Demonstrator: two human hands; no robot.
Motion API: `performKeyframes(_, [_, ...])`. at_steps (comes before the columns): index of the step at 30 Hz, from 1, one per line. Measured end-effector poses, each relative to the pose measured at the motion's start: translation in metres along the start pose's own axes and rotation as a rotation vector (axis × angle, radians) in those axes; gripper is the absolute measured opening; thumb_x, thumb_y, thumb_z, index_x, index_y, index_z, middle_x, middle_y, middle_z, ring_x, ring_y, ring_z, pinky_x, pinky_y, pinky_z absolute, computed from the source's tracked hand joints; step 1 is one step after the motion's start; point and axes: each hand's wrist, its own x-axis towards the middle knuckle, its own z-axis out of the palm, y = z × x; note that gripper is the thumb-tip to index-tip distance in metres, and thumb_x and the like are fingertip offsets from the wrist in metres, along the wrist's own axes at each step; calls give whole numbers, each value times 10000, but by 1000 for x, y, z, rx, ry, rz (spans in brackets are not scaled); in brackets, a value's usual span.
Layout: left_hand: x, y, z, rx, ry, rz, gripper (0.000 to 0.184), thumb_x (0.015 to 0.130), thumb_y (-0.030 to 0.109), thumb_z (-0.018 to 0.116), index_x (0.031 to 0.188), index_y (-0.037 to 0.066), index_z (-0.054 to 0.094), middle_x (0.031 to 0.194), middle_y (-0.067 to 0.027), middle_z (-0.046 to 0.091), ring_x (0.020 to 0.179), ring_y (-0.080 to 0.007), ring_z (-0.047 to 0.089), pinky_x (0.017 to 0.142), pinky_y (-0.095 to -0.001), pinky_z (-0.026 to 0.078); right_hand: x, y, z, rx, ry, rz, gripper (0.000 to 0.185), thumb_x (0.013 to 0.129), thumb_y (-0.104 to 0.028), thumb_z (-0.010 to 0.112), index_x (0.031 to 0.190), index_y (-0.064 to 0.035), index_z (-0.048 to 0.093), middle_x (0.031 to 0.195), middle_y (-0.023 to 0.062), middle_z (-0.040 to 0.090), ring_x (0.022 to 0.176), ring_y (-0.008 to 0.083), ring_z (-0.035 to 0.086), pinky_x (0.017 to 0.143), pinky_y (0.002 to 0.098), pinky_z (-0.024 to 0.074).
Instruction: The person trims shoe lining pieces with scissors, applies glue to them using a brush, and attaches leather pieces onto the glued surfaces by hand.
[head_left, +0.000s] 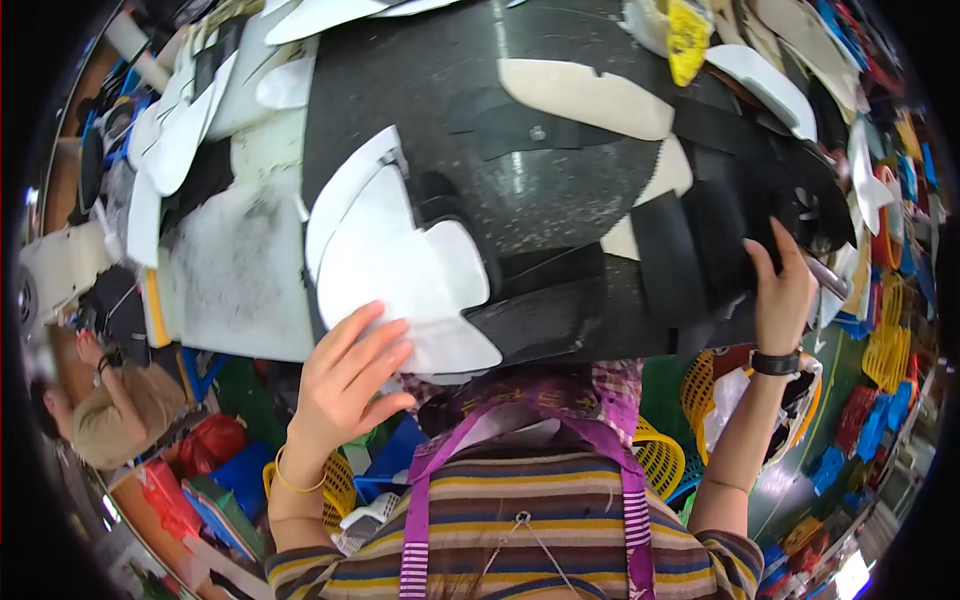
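Observation:
A flat, curved-edged white cut piece (390, 260) lies on the dark work table, near its front edge. My left hand (350, 375) rests on its lower edge with the fingers spread. Black material shows from under its right side. At the right, my right hand (782, 285) is beside a pile of black cut pieces (715, 235), thumb and forefinger apart; its other fingers are partly hidden. Just right of that hand sits a grey metallic rod-like end (828, 278). I cannot tell whether the fingertips touch the black pieces.
Cream pieces (590, 95) lie across the table (440, 80) further back. A whitish board (240, 260) is at the left, with more white pieces (190, 130) beyond. Yellow baskets (660, 460) stand below the front edge. Another person (120, 410) is at far left.

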Motion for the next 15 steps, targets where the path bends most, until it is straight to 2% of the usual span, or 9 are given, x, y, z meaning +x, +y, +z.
performKeyframes(2, [5, 1, -4, -59, 64, -60, 290, 727, 134, 698, 980, 3, 644, 1084, -128, 629, 1066, -371, 569, 860, -433, 484, 0, 1, 0, -6, 9, 61, 306, 871, -131, 623, 1152, -18, 587, 975, 232, 633, 836, 341, 638, 747, 336, 481])
performKeyframes(3, [8, 1, -4, -45, 99, -88, 279, 737, 130, 692, 979, 1, 643, 1075, -130, 631, 1063, -371, 571, 855, -431, 483, 1, -10, -4, -40, -62, 219, 270, 897, -106, 581, 1156, -31, 585, 1023, 223, 631, 861, 343, 628, 760, 326, 476])
performKeyframes(5, [15, 0, -2, -31, 166, -134, 256, 758, 124, 680, 976, -4, 640, 1058, -133, 635, 1057, -371, 574, 844, -427, 482, 1, 6, 4, -134, 137, -203, 249, 900, -80, 561, 1143, -48, 602, 990, 187, 639, 814, 319, 612, 716, 316, 476])
performKeyframes(8, [30, 9, 3, -184, 285, -145, 261, 759, 111, 691, 979, -19, 635, 1033, -156, 639, 1006, -348, 597, 839, -405, 481, 0, -43, -24, -269, 249, -358, 227, 841, -31, 599, 1063, -32, 644, 935, 138, 628, 795, 272, 600, 665, 300, 471])
performKeyframes(9, [34, 14, 5, -267, 327, -146, 268, 753, 109, 698, 979, -21, 636, 1029, -160, 640, 994, -340, 602, 839, -400, 481, -5, -58, -30, -106, 151, -339, 217, 813, -16, 612, 1026, -26, 653, 902, 130, 621, 783, 259, 601, 650, 292, 467])
performKeyframes(11, [50, 24, 15, -386, 291, -61, 446, 757, 217, 731, 1107, -19, 585, 1089, -172, 623, 958, -330, 605, 839, -391, 482, -19, -86, -40, 209, -50, -281, 201, 757, 16, 637, 953, -13, 671, 836, 113, 607, 759, 233, 601, 621, 277, 460])
performKeyframes(12, [62, 30, 19, -408, 260, -28, 502, 759, 250, 735, 1146, -19, 561, 1107, -175, 617, 963, -330, 602, 840, -387, 483, -15, -96, -36, 250, -55, -260, 170, 703, 38, 662, 868, -1, 665, 772, 105, 609, 676, 205, 591, 595, 262, 447])
performKeyframes(13, [72, 34, 21, -433, 232, 2, 557, 761, 283, 738, 1185, -18, 538, 1125, -177, 610, 967, -330, 599, 840, -383, 483, -13, -95, -34, 296, -79, -234, 158, 704, 33, 666, 857, -5, 660, 745, 98, 601, 645, 202, 578, 584, 261, 441])
performKeyframes(15, [83, 36, 25, -564, 227, -169, 625, 742, 374, 744, 1191, -14, 548, 1144, -173, 611, 1011, -297, 599, 860, -365, 471, -9, -93, -30, 387, -123, -190, 137, 705, 22, 675, 835, -14, 652, 691, 85, 586, 583, 196, 551, 564, 258, 430])
